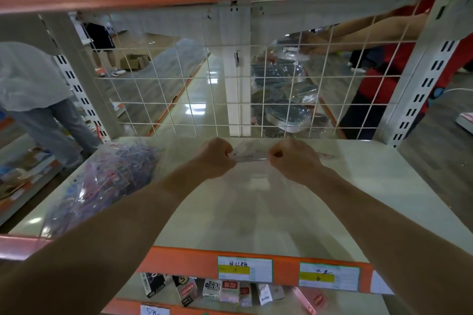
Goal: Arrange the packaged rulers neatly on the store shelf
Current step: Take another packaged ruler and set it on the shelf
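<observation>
Reaches both bare forearms in over the pale glossy shelf board point(358, 186). Clenches the left hand point(217, 158) round the left end of a thin clear-wrapped packaged ruler point(249, 156), and the right hand point(294, 161) round its right part, knuckles up and fingers curled under. Holds that ruler crosswise between the two fists, near the back of the board and just in front of the white wire grid panel point(179, 89); cannot tell whether resting on the board or lifted just off it. Past the right fist, a short clear tip poking out. On the same board to the left, just beside the left forearm, a bulging heap of clear plastic packets point(107, 181) in pink, blue and purple, loose and untidy, too blurred to read. Along the front edge, an orange metal rail point(179, 261) with two white price labels point(245, 269), each crossed by a yellow band. Below, on the lower shelf, a row of small printed boxes point(212, 288). Beyond the grid, blurred, a glossy floor and other people standing
</observation>
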Motion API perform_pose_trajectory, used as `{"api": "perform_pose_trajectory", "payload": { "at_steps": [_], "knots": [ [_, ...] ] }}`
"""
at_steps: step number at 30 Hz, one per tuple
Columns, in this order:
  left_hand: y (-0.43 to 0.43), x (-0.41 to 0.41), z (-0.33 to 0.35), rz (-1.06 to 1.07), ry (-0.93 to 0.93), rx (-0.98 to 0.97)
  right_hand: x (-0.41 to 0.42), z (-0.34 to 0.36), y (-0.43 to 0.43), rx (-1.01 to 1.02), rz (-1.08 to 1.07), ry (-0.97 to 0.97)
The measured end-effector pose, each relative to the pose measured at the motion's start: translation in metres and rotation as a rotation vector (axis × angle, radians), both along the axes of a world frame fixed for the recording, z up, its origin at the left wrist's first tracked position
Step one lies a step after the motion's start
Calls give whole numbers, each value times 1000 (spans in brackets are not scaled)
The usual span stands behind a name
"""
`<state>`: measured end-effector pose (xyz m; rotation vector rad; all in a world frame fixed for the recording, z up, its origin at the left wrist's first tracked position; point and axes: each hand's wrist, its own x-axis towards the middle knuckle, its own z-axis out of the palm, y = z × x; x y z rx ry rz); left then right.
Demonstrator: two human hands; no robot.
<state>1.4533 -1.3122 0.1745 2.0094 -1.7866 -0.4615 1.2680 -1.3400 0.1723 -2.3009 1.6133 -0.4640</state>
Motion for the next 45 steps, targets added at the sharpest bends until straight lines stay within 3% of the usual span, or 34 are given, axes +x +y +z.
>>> {"api": "perform_pose_trajectory", "payload": {
  "at_steps": [7, 13, 24, 35, 40, 45],
  "knots": [
    [-31, 0, 0, -42, -246, 18, 10, -2, -29, -20, -32, 135],
    [-43, 2, -5, -22, -326, 87, 17, -11, -41, 11, -57, 159],
    [-45, 1, -10, -34, -348, 95, 21, -5, -40, 52, 39, 264],
    [-33, 17, 9, -21, -340, 34, 33, 15, -31, -86, 123, 320],
    [-1, 61, 41, 32, -313, -35, 77, 41, -11, -121, 216, 194],
    [39, 113, 58, 102, -300, 17, 132, 54, 19, -83, 370, 117]
  ]
}}
